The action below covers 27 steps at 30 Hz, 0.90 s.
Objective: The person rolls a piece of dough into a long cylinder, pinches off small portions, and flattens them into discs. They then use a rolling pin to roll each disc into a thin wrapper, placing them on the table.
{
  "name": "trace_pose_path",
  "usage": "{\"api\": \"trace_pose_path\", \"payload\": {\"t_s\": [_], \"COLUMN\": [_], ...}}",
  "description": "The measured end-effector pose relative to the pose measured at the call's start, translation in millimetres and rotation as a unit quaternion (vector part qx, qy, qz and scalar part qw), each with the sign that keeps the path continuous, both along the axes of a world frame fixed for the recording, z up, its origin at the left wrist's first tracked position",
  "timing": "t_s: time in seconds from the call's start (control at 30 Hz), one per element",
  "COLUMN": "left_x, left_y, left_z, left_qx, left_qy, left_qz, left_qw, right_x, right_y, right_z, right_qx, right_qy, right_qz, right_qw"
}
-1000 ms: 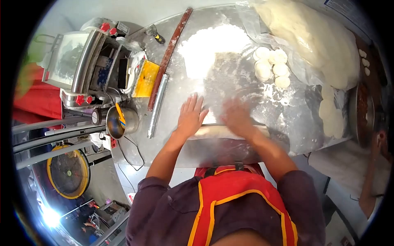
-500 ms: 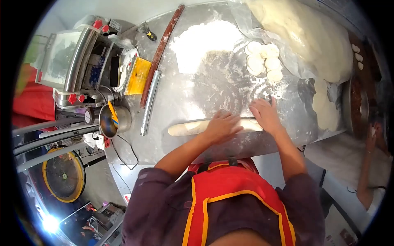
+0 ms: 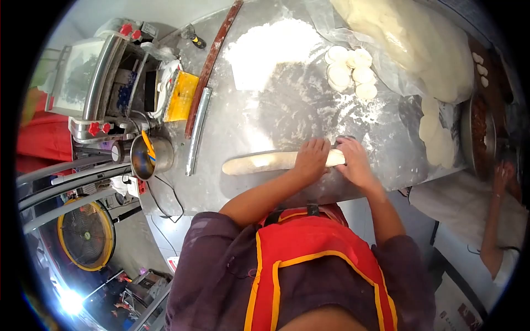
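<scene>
A long pale dough roll lies across the near side of the metal worktop. My left hand is wrapped over it close to its right end. At that end, my right hand has its fingers curled onto the short piece of dough that sticks out past my left hand. Something small and dark shows by the right fingertips; I cannot make out what it is. Farther back lie several flat round dough pieces, beside a heap of white flour.
A large dough mass under plastic fills the back right. To the left are a brown rolling pin, a metal rod, a yellow scraper, a metal pot and a roller machine. Another person's arm shows at right.
My hands have gone from lying spread on the dough roll to closing around its right end. The left hand has moved right, nearer the right hand.
</scene>
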<state>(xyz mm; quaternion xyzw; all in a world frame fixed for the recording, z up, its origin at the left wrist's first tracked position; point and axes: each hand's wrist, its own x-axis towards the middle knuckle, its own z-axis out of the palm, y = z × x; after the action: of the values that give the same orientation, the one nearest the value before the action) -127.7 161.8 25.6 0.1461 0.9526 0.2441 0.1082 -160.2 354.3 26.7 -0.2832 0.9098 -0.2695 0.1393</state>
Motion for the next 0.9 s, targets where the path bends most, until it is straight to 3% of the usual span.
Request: {"api": "trace_pose_path", "payload": {"t_s": [0.13, 0.17, 0.23, 0.27, 0.37, 0.5, 0.57, 0.8, 0.9], "left_x": [-11, -16, -32, -37, -52, -45, -39, -44, -41], "left_y": [-3, -6, -13, -16, -14, 2, 12, 24, 23], "left_z": [-6, -7, 6, 3, 29, 11, 1, -12, -8], "left_qx": [0.045, 0.08, 0.147, 0.18, 0.162, 0.153, 0.136, 0.112, 0.113], "left_qy": [0.008, -0.048, -0.157, -0.134, -0.154, -0.081, -0.024, -0.055, -0.031], "left_qz": [0.025, 0.034, 0.053, 0.055, 0.062, 0.085, 0.096, 0.096, 0.087], "left_qw": [0.999, 0.995, 0.975, 0.973, 0.973, 0.981, 0.986, 0.987, 0.989], "right_x": [-16, -19, -29, -35, -52, -54, -45, -35, -35], "right_y": [-6, -6, -1, 0, -5, -11, -15, -12, -11], "right_z": [34, 36, 35, 35, 48, 40, 27, 25, 30], "right_qx": [-0.036, -0.06, -0.204, -0.273, -0.284, -0.241, -0.2, -0.186, -0.265], "right_qy": [-0.175, -0.202, -0.288, -0.329, -0.384, -0.376, -0.31, -0.258, -0.371], "right_qz": [-0.057, -0.079, -0.112, -0.126, -0.166, -0.175, -0.18, -0.182, -0.223], "right_qw": [0.982, 0.974, 0.929, 0.895, 0.863, 0.877, 0.912, 0.93, 0.861]}}
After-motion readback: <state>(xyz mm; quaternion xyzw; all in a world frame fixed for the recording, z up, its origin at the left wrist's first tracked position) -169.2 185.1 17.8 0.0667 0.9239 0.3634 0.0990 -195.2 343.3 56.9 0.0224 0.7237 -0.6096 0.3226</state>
